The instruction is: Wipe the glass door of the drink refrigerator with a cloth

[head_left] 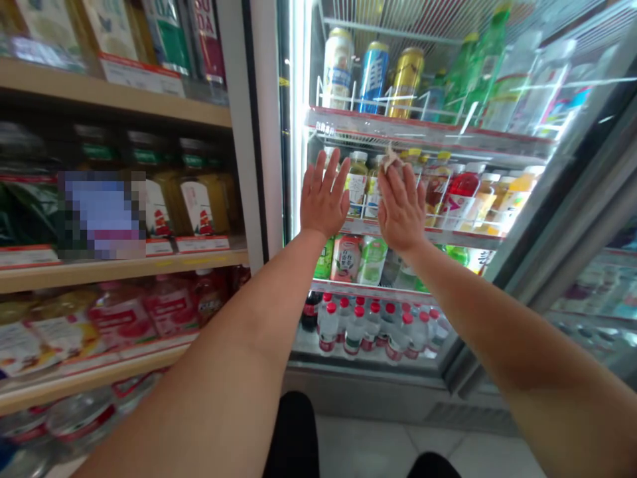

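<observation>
Both arms reach forward toward a lit drinks fridge. My left hand (323, 198) has its fingers spread and holds nothing, in front of the left part of the middle shelf. To its right, my right hand (402, 209) holds a crumpled beige cloth (392, 159) at its fingertips, with the palm facing the fridge. Between the two hands a bottle with a white cap (357, 182) shows behind them. Whether either hand touches the glass or a shelf cannot be made out.
Cans and green bottles stand on the fridge's top shelf (448, 133); red-capped bottles (355, 328) fill the bottom. Wooden shelves (119, 265) with juice bottles are at left. A metal door frame (527, 265) slants at right, above a tiled floor (363, 445).
</observation>
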Motion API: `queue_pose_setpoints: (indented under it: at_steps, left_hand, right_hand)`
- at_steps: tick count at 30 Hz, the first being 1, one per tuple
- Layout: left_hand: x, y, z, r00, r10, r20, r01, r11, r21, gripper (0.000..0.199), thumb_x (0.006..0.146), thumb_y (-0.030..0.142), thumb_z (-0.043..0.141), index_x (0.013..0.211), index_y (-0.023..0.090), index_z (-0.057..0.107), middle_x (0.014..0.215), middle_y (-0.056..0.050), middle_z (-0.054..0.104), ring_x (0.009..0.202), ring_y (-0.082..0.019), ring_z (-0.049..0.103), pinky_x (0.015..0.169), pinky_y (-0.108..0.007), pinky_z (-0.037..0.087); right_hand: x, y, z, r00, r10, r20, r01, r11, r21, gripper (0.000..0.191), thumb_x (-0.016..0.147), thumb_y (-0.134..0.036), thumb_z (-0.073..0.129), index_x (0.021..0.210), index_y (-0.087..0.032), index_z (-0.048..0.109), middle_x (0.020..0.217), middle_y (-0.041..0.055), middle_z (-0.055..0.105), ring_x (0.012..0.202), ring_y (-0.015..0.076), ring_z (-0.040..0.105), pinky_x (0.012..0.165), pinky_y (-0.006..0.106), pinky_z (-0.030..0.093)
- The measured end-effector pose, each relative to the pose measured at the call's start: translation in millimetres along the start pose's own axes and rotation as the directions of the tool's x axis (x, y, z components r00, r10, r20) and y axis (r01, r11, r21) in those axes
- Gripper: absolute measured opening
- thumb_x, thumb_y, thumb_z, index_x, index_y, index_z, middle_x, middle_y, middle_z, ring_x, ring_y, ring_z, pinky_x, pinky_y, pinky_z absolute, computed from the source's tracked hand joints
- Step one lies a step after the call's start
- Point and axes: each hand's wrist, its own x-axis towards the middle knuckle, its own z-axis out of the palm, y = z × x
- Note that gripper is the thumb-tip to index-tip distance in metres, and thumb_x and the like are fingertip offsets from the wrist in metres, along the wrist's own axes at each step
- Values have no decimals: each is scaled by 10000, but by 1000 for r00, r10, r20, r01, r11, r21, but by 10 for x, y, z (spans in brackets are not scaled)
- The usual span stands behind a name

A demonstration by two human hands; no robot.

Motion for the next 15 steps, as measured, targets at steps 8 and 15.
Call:
queue_pose_setpoints:
  at_steps: [8,15]
  left_hand:
    - [-5,-16,36,1000,10,-26,-10,1000,12,648,976,280,396,1613,314,282,1692,33,223,1563,-149,-36,1323,-457,69]
    - [-4,-10,23,1000,-13,-19,11,994,-109,671,976,283,427,1620,344,251,1690,53,209,1580,-171,15,1324,-483,47]
  right_hand:
    - [415,18,-89,987,-101,123,98,995,27,566,1028,-305,310,1592,-325,350,1655,-9,357,1570,266,223,1280,597,158]
    - [399,727,-372,986,155,-64,-157,987,-19,579,1004,-327,322,1574,-257,401,1673,33,308,1569,311,209,1252,601,115]
